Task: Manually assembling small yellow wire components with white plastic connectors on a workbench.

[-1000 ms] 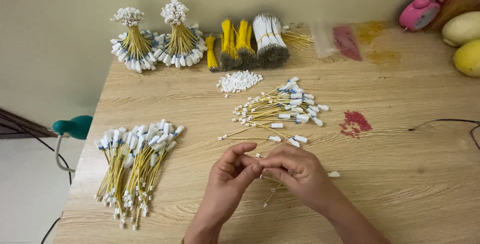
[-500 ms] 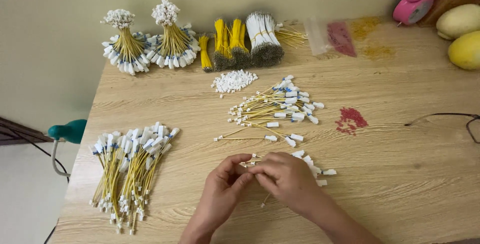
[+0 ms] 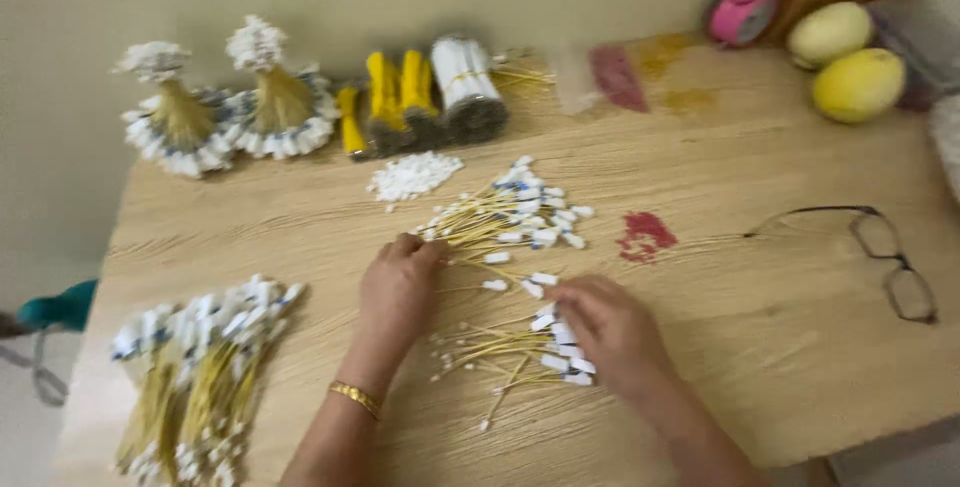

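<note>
**Hands among yellow wires on a wooden table**

Head view: the left hand (image 3: 398, 292) lies palm down on the wooden table (image 3: 760, 347), its fingertips touching the near end of a loose pile of yellow wires with white connectors (image 3: 510, 219). The fingers are curled lightly over the wire ends; whether they pinch any wire cannot be told through the blur. A gold bangle (image 3: 355, 397) sits on that wrist. The right hand (image 3: 608, 332) rests lower and to the right, fingers bent over a smaller scatter of the same wires (image 3: 510, 352), touching the white connector ends; its grip on them is also unclear.

A heap of loose white connectors (image 3: 412, 176) lies just beyond the larger pile. At the near left edge lies a big batch of finished wires (image 3: 200, 367). Along the far edge stand two tied, fanned bundles (image 3: 225, 112), yellow bundles (image 3: 390, 97) and a white-tipped bundle (image 3: 467, 82). A red stain (image 3: 645, 235) marks the table right of the pile, and black-framed glasses (image 3: 890, 262) lie well apart at the right. Two yellow-green fruits (image 3: 845, 62) and a pink object (image 3: 745, 9) sit in the far right corner.
</note>
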